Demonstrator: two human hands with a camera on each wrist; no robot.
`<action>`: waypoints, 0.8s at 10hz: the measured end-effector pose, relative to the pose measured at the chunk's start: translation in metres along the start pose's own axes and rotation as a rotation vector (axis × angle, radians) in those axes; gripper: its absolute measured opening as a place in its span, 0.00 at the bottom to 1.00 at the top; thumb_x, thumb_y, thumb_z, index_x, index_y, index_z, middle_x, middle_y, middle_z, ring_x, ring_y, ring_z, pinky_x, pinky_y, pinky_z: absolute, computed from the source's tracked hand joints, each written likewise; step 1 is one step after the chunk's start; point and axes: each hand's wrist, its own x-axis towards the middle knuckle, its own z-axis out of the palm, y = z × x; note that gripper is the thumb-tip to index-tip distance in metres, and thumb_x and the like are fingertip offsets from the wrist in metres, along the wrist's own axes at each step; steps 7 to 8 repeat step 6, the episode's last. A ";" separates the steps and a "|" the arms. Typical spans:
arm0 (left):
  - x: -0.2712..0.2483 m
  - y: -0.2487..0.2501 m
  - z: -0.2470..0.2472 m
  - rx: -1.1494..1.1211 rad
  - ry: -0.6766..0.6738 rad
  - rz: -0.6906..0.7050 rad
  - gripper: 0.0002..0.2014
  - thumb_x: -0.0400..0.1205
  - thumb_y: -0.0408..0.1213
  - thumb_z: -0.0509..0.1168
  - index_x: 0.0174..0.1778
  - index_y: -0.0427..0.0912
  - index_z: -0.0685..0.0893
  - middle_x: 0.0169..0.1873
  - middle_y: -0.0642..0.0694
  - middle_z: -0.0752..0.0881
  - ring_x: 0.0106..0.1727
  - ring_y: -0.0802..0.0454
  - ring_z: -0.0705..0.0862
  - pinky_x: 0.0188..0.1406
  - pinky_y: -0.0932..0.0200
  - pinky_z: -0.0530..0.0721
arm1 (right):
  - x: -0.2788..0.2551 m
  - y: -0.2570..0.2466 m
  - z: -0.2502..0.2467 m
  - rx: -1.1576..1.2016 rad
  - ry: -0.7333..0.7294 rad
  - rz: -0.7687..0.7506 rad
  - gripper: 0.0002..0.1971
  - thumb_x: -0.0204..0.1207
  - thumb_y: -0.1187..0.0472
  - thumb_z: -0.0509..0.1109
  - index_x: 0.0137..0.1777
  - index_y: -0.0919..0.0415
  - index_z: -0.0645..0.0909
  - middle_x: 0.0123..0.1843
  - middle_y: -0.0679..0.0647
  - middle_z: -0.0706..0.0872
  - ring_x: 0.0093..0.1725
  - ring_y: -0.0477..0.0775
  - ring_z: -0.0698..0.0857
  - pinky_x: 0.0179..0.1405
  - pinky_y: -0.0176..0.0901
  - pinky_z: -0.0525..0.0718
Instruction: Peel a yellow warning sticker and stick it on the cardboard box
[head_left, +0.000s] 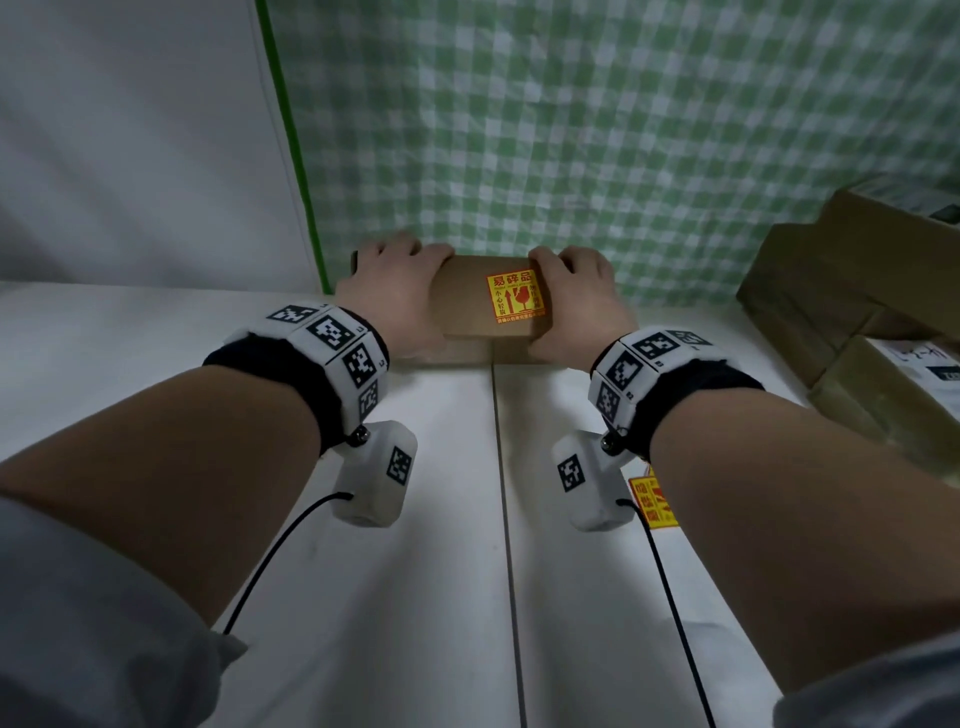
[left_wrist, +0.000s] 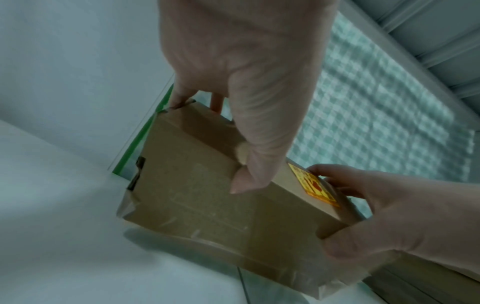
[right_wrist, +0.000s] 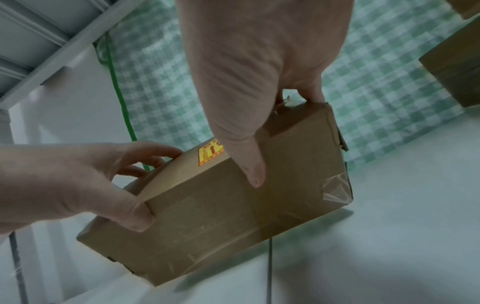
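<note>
A brown cardboard box (head_left: 462, 312) is at the far middle of the white table (head_left: 441, 519), held between both hands. The yellow warning sticker (head_left: 515, 299) with red print is stuck flat on its top face, toward the right end. My left hand (head_left: 400, 291) grips the left end, with the thumb on the near side face (left_wrist: 246, 181) and the fingers over the far edge. My right hand (head_left: 571, 291) grips the right end the same way, its thumb (right_wrist: 254, 172) lying beside the sticker (right_wrist: 209, 154). In the wrist views the box (right_wrist: 221, 216) is tilted and casts a shadow below.
A sheet of yellow stickers (head_left: 653, 501) lies on the table, partly under my right forearm. Several stacked cardboard boxes (head_left: 841, 291) stand at the right, one with a white label (head_left: 909, 384). A green checked cloth (head_left: 623, 130) hangs right behind the box.
</note>
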 end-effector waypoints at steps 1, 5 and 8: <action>0.021 -0.004 0.005 -0.003 -0.073 0.011 0.44 0.66 0.45 0.72 0.79 0.54 0.61 0.74 0.41 0.68 0.75 0.35 0.64 0.68 0.36 0.73 | 0.012 0.006 0.007 0.008 -0.031 0.023 0.45 0.63 0.63 0.74 0.80 0.50 0.57 0.78 0.59 0.62 0.81 0.64 0.55 0.68 0.69 0.75; 0.021 -0.010 0.009 -0.027 -0.249 -0.003 0.33 0.81 0.38 0.59 0.82 0.47 0.56 0.83 0.40 0.56 0.82 0.42 0.58 0.79 0.53 0.59 | 0.008 0.013 0.000 0.087 -0.142 0.079 0.31 0.72 0.61 0.64 0.78 0.52 0.68 0.78 0.61 0.69 0.74 0.67 0.70 0.70 0.56 0.75; 0.008 -0.006 -0.014 -0.102 -0.197 -0.009 0.31 0.81 0.39 0.59 0.82 0.46 0.58 0.81 0.42 0.62 0.80 0.44 0.65 0.74 0.56 0.67 | -0.001 0.007 -0.021 0.087 -0.129 0.099 0.25 0.76 0.61 0.62 0.75 0.56 0.72 0.73 0.62 0.75 0.71 0.65 0.73 0.63 0.50 0.75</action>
